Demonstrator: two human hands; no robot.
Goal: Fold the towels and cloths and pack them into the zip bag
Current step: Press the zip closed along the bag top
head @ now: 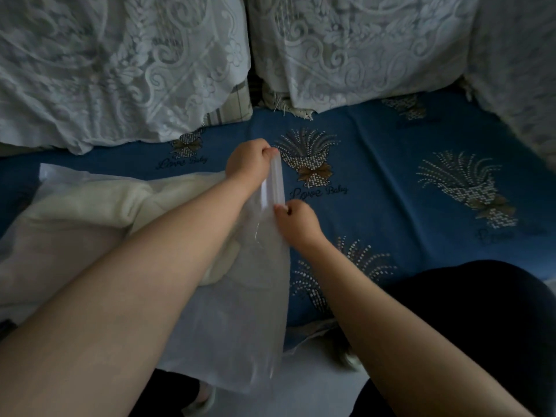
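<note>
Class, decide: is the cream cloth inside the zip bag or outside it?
Inside: the cream cloth shows through the zip bag's clear plastic.

Both hands (249, 162) (296, 219) pinching zip bag (240, 311) strip, cream towel (99, 203) inside

The bag (240, 311) is thin, translucent, slightly glossy plastic, the towel (90, 203) soft matt cream cloth, the cover (391, 164) matt blue printed fabric, the cushions' (120, 64) drape white lace.
</note>
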